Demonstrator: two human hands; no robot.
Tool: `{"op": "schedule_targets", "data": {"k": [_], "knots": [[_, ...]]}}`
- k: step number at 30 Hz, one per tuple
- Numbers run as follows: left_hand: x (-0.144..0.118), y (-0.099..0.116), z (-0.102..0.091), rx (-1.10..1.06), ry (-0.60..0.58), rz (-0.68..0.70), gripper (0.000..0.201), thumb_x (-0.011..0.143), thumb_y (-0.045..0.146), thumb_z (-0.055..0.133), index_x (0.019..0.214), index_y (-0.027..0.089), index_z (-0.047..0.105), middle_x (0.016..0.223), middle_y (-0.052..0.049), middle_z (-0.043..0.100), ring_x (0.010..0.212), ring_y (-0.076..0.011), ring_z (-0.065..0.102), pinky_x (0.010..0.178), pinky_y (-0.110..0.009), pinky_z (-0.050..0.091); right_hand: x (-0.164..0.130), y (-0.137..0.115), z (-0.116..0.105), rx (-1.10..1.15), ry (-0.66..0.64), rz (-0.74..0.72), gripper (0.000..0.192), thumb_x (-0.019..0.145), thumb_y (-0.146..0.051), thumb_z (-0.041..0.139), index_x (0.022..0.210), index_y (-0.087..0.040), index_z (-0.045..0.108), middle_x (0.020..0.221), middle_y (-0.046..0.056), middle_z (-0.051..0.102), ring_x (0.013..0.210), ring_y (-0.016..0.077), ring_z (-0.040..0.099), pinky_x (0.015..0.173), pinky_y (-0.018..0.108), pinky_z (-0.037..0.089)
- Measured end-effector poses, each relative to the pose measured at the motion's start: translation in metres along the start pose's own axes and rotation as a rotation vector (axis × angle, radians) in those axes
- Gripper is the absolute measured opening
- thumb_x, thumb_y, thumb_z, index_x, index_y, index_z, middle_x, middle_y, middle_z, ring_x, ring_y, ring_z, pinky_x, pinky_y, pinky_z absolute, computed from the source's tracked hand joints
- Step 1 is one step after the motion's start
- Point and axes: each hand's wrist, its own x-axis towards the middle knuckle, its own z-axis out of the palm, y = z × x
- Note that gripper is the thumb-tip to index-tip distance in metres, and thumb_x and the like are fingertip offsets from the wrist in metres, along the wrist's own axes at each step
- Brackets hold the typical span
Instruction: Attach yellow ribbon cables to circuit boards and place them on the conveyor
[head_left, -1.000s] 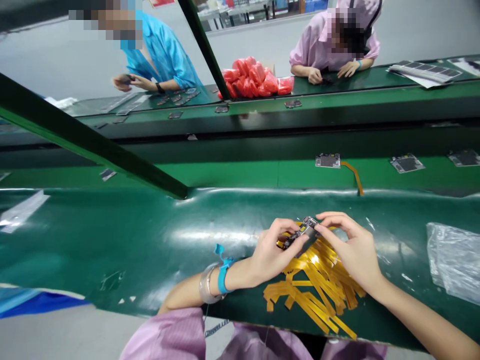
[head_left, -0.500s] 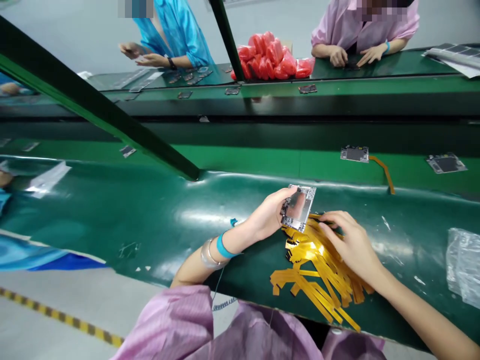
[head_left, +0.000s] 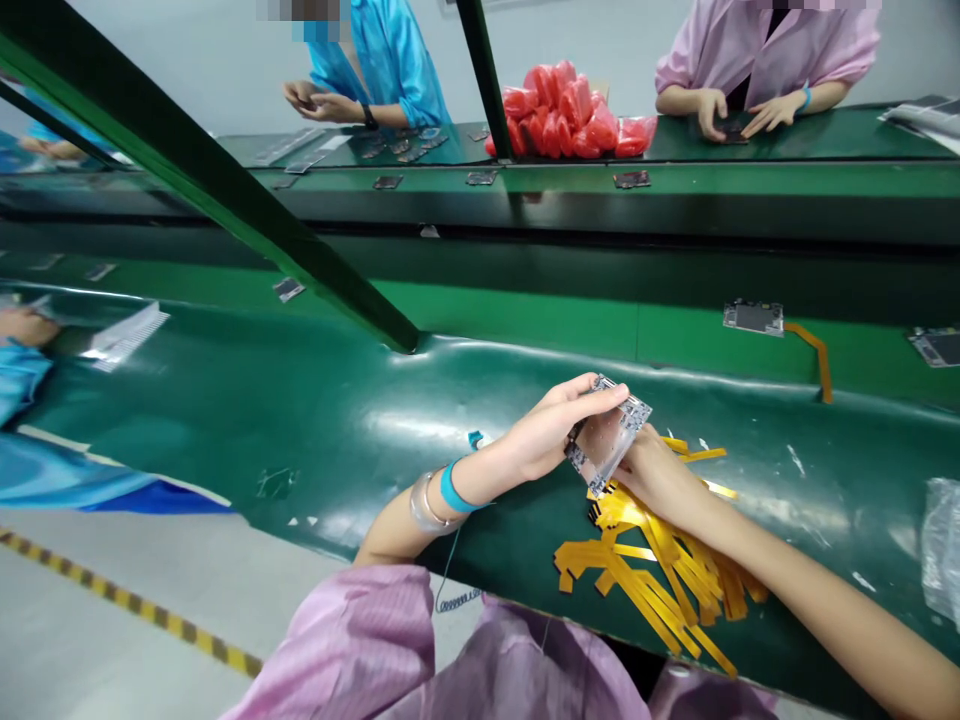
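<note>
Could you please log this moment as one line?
left grip: holding circuit board | right grip: partly hidden behind circuit board | yellow strips: piled on green table

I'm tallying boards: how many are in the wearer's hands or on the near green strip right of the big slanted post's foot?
3: one board in the left hand, one on the strip with an amber ribbon, one cut off by the right edge. Others may be hidden.

Nearer me than the foot of the slanting green metal post (head_left: 225,195), pale glare streaks my glossy dark-green mat (head_left: 360,430). Left of it, a blue-sleeved co-worker's hand (head_left: 26,325) looks blurred.
</note>
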Motion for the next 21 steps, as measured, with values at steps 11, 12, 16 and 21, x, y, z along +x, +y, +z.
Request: {"op": "schedule_targets", "data": {"k": [11,12,16,21], "knots": [[-0.01,0.005,0.004,0.316,-0.076,0.088,0.031,0.077,0.035,0.082,0.087,0.016,0.059,0.078,0.001,0.063,0.065,-0.0095,0.058,0.06,-0.021,0.046,-0.021,-0.004,-0.046,0.024,0.191,0.191,0.025,0.099,-0.035,0.057,0.087,-0.023,0.075,0.087,0.006,0.076,0.081,0.0247,0.068,0.074,0.039,0.049],[-0.011,0.005,0.004,0.365,-0.106,0.107,0.029,0.077,0.034,0.082,0.088,0.016,0.061,0.08,0.001,0.065,0.067,-0.0104,0.06,0.063,-0.022,0.048,-0.028,-0.009,-0.054,0.048,0.271,0.267,0.022,0.095,-0.039,0.062,0.087,-0.024,0.076,0.087,0.005,0.076,0.079,0.0245,0.068,0.072,0.038,0.05],[-0.017,0.002,0.005,0.546,-0.212,0.175,0.025,0.08,0.031,0.078,0.098,0.016,0.067,0.093,-0.003,0.071,0.084,-0.0161,0.066,0.076,-0.027,0.052,-0.053,-0.033,-0.081,0.256,0.312,0.464,0.024,0.084,-0.048,0.075,0.077,-0.025,0.074,0.078,0.003,0.073,0.069,0.0213,0.066,0.062,0.032,0.05],[-0.025,0.0,0.007,0.723,-0.273,0.154,0.027,0.086,0.031,0.072,0.11,0.018,0.07,0.104,-0.005,0.074,0.093,-0.0201,0.068,0.082,-0.03,0.054,-0.06,-0.048,-0.083,0.338,0.034,0.508,0.03,0.086,-0.05,0.071,0.07,-0.024,0.07,0.071,0.002,0.069,0.068,0.0194,0.063,0.061,0.031,0.05]]}}
